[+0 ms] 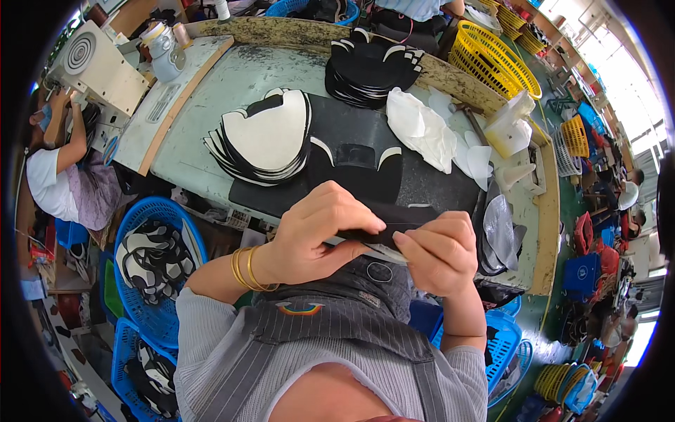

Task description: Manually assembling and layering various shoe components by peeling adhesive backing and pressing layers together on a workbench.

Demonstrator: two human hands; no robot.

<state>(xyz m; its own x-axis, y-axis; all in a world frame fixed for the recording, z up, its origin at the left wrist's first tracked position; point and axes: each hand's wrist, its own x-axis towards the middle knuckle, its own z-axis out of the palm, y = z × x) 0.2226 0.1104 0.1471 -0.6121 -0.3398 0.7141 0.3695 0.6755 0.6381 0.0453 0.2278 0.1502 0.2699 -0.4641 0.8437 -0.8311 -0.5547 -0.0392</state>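
Note:
Close to my chest, a black shoe-upper-like piece (pixel 401 213) with a pale edge is stretched between both hands. My left hand (pixel 316 228), gold bangles at its wrist, pinches the piece's left end between thumb and fingers. At the other end, my right hand (pixel 444 252) is closed on it, thumb against the edge. Just beyond lies a similar black piece (pixel 362 179) with white corner strips, on a dark board (pixel 351 116). A stack of white-and-black cut pieces (pixel 264 137) sits to its left. Farther back is a stack of mostly black pieces (pixel 365 74).
Right of the board are a crumpled white sheet (pixel 420 130), a hammer (pixel 478 130) and a white plastic container (pixel 510 123). A raised wooden rim (pixel 281 36) borders the table. Blue baskets (pixel 158 211) of pieces stand at my left. A co-worker (pixel 56 165) sits at a machine (pixel 95 67).

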